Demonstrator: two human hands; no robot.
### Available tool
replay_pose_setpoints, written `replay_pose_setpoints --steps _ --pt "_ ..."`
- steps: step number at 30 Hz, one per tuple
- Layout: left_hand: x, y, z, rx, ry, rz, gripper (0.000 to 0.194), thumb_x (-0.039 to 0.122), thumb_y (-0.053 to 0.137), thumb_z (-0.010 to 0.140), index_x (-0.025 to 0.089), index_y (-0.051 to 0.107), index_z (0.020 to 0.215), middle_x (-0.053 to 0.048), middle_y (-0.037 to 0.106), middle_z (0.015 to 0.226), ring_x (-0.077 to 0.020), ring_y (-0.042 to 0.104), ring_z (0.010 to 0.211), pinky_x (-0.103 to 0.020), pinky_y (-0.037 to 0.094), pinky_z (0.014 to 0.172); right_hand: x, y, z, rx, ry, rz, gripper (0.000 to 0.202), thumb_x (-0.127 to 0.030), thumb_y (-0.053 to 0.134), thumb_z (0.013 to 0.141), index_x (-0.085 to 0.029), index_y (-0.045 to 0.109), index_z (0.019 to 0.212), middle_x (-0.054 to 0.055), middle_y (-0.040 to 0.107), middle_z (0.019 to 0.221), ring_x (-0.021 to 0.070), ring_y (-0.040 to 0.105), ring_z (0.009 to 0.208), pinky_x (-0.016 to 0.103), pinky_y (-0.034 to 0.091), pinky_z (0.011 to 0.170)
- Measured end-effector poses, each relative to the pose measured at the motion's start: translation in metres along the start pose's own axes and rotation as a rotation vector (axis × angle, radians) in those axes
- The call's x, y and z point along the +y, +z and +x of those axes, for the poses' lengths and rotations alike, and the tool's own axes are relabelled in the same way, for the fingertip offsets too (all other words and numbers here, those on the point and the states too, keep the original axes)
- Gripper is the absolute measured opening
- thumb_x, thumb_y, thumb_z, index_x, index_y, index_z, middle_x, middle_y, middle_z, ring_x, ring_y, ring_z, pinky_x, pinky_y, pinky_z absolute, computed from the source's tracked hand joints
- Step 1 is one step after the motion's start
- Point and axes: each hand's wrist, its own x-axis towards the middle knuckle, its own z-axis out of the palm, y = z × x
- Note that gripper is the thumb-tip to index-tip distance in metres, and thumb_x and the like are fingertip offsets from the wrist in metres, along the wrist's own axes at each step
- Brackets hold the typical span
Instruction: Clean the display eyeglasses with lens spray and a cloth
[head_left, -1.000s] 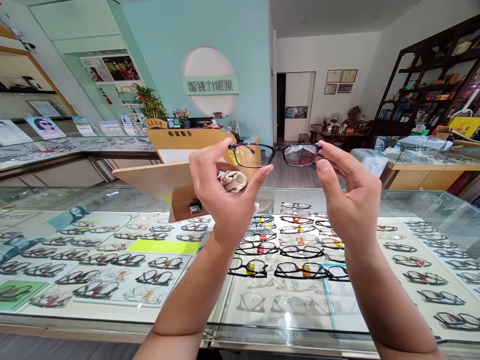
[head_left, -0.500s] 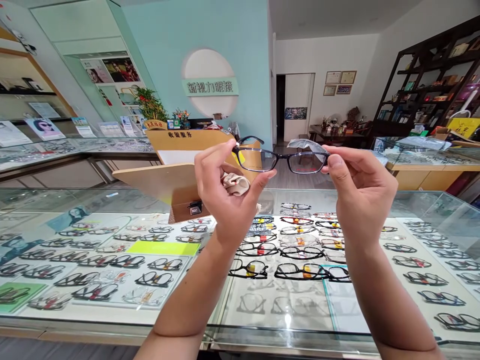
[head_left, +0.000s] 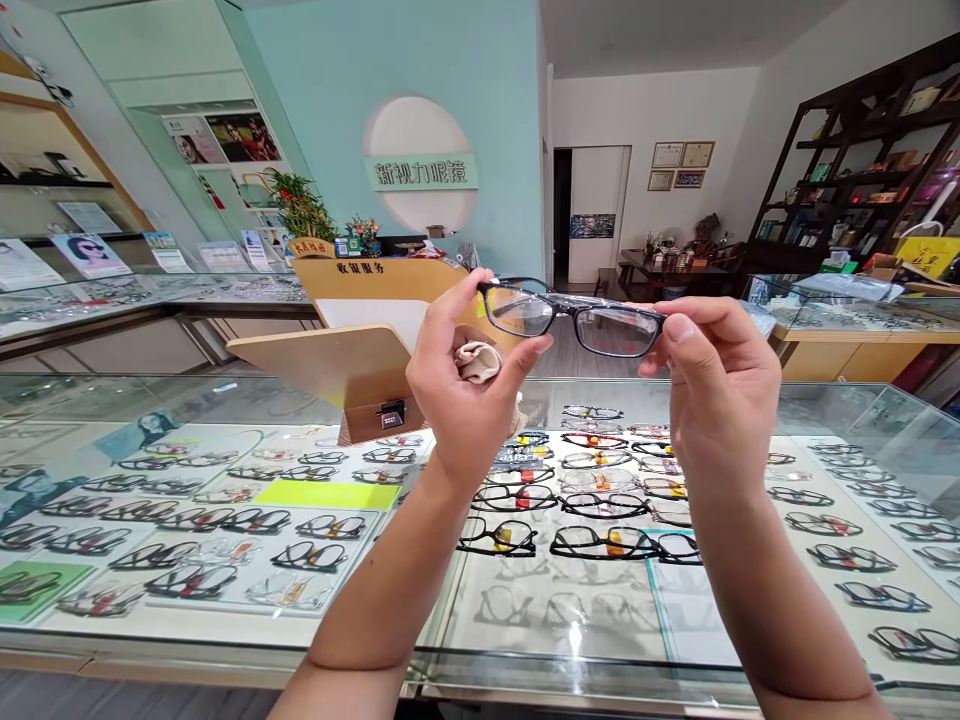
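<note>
A pair of dark-framed eyeglasses [head_left: 566, 309] is held up in front of me above the glass counter. My left hand [head_left: 469, 390] pinches its left end, and a crumpled pale cloth [head_left: 478, 362] is tucked in the same palm. My right hand [head_left: 716, 390] grips the right end of the frame between thumb and fingers. Both lenses face me, with small reddish marking on the right one. The frame slopes slightly down to the right.
Below my arms, a glass display case [head_left: 525, 650] holds rows of eyeglasses [head_left: 600, 540]. A wooden-backed tabletop mirror [head_left: 330, 365] stands on it at left. Beyond are a cashier desk [head_left: 375, 290], another counter [head_left: 862, 325] at right and dark shelves [head_left: 847, 150].
The eyeglasses have tilted, their right end dipping and the left rising a little. Both hands have come slightly closer together, the left hand moving right.
</note>
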Motion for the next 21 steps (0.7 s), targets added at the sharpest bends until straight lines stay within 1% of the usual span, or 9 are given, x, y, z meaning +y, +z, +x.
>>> replay_pose_setpoints --steps 5,9,11,15,17,19,21 --pt "-0.002 0.002 0.002 0.022 0.023 -0.079 0.063 0.057 0.095 0.087 0.032 0.074 0.141 -0.008 0.075 0.140 -0.0173 0.070 0.080 -0.035 0.054 0.069 0.001 -0.001 0.001 0.007 0.029 0.109 0.011 -0.039 0.075 0.103 -0.028 0.078 0.104 0.002 0.080 0.104 0.0124 0.062 0.064 0.032 0.060 0.062" --pt "0.001 0.001 0.002 0.027 0.003 -0.097 0.062 0.051 0.099 0.083 0.036 0.076 0.139 -0.006 0.076 0.138 -0.0173 0.068 0.080 -0.035 0.054 0.068 0.003 -0.001 0.001 0.021 0.035 0.110 0.011 -0.040 0.077 0.103 -0.029 0.078 0.104 0.002 0.080 0.104 0.0121 0.058 0.062 0.032 0.058 0.059" --pt "0.002 0.001 0.003 0.033 -0.020 -0.125 0.063 0.050 0.101 0.081 0.036 0.077 0.136 -0.006 0.077 0.136 -0.0185 0.070 0.083 -0.035 0.055 0.069 0.004 -0.001 0.000 0.032 0.036 0.105 0.011 -0.040 0.077 0.102 -0.029 0.078 0.103 0.002 0.079 0.103 0.0125 0.059 0.063 0.032 0.058 0.059" --pt "0.003 0.001 0.005 0.044 -0.078 -0.208 0.068 0.053 0.106 0.072 0.032 0.078 0.131 -0.007 0.078 0.128 -0.0242 0.075 0.101 -0.036 0.060 0.080 0.008 -0.001 0.002 0.050 0.014 0.111 0.010 -0.039 0.079 0.101 -0.029 0.080 0.102 0.002 0.078 0.099 0.0147 0.067 0.076 0.031 0.059 0.069" --pt "0.003 0.001 0.006 0.050 -0.101 -0.224 0.071 0.055 0.107 0.069 0.029 0.077 0.127 -0.007 0.078 0.122 -0.0261 0.076 0.107 -0.037 0.062 0.086 0.010 -0.002 0.004 0.051 0.002 0.100 0.011 -0.039 0.081 0.100 -0.028 0.081 0.100 0.002 0.076 0.095 0.0146 0.066 0.079 0.031 0.059 0.072" --pt "0.004 0.001 0.006 0.046 -0.137 -0.245 0.072 0.059 0.107 0.067 0.026 0.075 0.124 -0.007 0.077 0.116 -0.0262 0.077 0.107 -0.037 0.063 0.089 0.013 -0.004 0.005 0.039 0.006 0.082 0.014 -0.041 0.082 0.100 -0.028 0.081 0.098 0.001 0.073 0.091 0.0138 0.064 0.077 0.030 0.058 0.073" --pt "0.005 0.001 0.006 0.040 -0.208 -0.280 0.074 0.064 0.105 0.068 0.024 0.073 0.122 -0.007 0.077 0.112 -0.0243 0.077 0.101 -0.036 0.063 0.087 0.016 -0.004 0.006 0.025 0.029 0.078 0.017 -0.044 0.083 0.099 -0.027 0.080 0.097 0.000 0.071 0.088 0.0136 0.062 0.076 0.030 0.057 0.074"
